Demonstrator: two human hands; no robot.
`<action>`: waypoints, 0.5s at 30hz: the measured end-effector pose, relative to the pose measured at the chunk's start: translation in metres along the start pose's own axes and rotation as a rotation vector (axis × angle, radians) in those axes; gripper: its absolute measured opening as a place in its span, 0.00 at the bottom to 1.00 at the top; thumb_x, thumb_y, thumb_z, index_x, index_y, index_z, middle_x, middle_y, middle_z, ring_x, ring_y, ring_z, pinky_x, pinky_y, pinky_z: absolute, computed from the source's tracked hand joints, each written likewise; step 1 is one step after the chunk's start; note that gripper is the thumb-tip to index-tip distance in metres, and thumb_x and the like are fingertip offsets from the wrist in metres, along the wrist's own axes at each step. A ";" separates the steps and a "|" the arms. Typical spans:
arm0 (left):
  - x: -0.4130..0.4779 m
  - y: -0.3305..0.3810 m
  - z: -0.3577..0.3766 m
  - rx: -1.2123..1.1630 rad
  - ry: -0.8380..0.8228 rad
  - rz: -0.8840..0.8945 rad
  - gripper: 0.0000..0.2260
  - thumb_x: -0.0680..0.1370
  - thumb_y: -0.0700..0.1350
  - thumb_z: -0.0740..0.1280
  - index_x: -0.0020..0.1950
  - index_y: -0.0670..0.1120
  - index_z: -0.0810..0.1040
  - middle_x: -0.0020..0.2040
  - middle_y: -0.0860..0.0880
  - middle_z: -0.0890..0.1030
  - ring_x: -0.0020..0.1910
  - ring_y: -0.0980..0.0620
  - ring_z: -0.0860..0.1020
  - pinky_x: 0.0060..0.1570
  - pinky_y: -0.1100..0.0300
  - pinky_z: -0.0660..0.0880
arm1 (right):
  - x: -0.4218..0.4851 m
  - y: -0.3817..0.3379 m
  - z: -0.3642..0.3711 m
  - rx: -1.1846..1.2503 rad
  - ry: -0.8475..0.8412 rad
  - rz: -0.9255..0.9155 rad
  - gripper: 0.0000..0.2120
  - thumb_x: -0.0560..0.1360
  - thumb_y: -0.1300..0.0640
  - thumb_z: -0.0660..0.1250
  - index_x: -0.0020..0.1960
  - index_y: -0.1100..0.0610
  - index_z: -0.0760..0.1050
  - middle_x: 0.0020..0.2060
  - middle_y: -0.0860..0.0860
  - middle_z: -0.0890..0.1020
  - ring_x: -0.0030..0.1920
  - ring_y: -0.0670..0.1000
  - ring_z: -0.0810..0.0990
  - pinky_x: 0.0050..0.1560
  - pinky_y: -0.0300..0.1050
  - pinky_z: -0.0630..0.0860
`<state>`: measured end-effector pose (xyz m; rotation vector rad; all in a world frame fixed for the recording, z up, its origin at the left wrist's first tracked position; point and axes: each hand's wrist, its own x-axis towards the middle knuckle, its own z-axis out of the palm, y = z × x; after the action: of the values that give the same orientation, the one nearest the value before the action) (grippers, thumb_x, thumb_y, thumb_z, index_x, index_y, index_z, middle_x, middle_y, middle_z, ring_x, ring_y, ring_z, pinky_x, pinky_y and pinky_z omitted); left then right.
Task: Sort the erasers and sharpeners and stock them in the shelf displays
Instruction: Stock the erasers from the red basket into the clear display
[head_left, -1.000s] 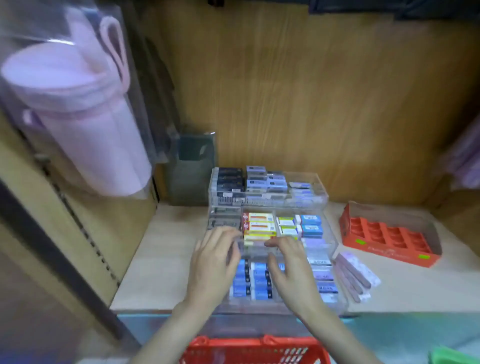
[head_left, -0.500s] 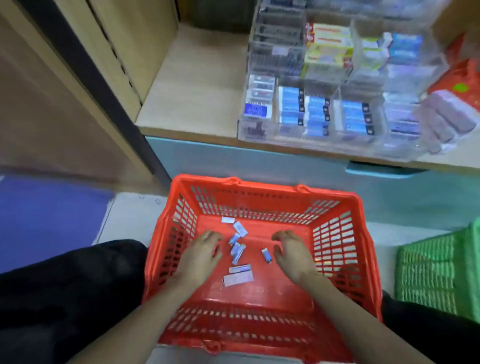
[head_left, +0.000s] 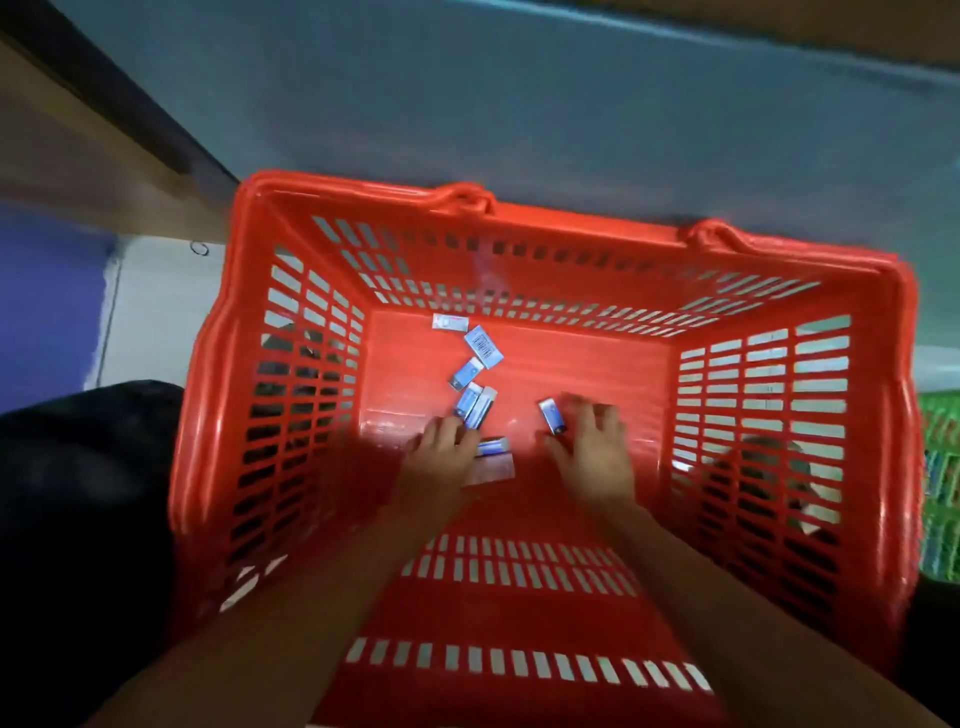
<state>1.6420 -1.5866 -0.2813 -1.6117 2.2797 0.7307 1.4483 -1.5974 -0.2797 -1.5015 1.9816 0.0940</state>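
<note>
A red plastic basket (head_left: 249, 395) fills the view. Several small blue-and-white erasers (head_left: 483, 345) lie scattered on its floor. Both my hands are down inside the basket. My left hand (head_left: 441, 457) lies palm-down, its fingertips over an eraser (head_left: 493, 447) and a flat pale packet (head_left: 493, 470). My right hand (head_left: 592, 452) is spread with fingers straight, just right of a single blue eraser (head_left: 551, 415). Neither hand visibly holds anything. The shelf displays are out of view.
A grey-blue cabinet front (head_left: 467, 104) rises behind the basket. A green basket (head_left: 943, 488) stands at the right edge. My dark-clothed legs (head_left: 78, 519) flank the red basket. A wooden panel (head_left: 78, 156) runs along the upper left.
My head has tilted from the shelf down into the basket. Both hands left the display trays and reached to the basket floor among the erasers.
</note>
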 end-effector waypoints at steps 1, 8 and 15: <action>0.003 0.003 0.002 0.008 0.037 -0.004 0.14 0.66 0.50 0.61 0.47 0.48 0.78 0.45 0.46 0.78 0.40 0.45 0.78 0.32 0.55 0.74 | 0.002 -0.001 0.002 -0.004 0.007 0.016 0.28 0.74 0.46 0.66 0.69 0.58 0.65 0.61 0.60 0.69 0.60 0.62 0.68 0.61 0.53 0.64; -0.001 0.004 0.008 -0.095 -0.005 -0.064 0.32 0.50 0.49 0.80 0.53 0.46 0.78 0.50 0.44 0.79 0.44 0.44 0.79 0.38 0.54 0.76 | 0.018 -0.011 0.007 0.021 0.039 0.043 0.16 0.76 0.57 0.64 0.60 0.64 0.70 0.57 0.63 0.71 0.58 0.64 0.69 0.58 0.54 0.63; -0.008 -0.004 -0.008 -0.594 0.226 -0.499 0.19 0.71 0.46 0.72 0.58 0.43 0.74 0.52 0.44 0.80 0.52 0.40 0.75 0.44 0.54 0.65 | 0.022 -0.043 0.017 0.239 0.039 -0.109 0.06 0.73 0.62 0.67 0.49 0.62 0.75 0.49 0.60 0.75 0.52 0.61 0.73 0.55 0.50 0.67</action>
<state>1.6494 -1.5856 -0.2720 -2.5100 1.7325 1.2000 1.4907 -1.6236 -0.2916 -1.4602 1.8620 -0.2127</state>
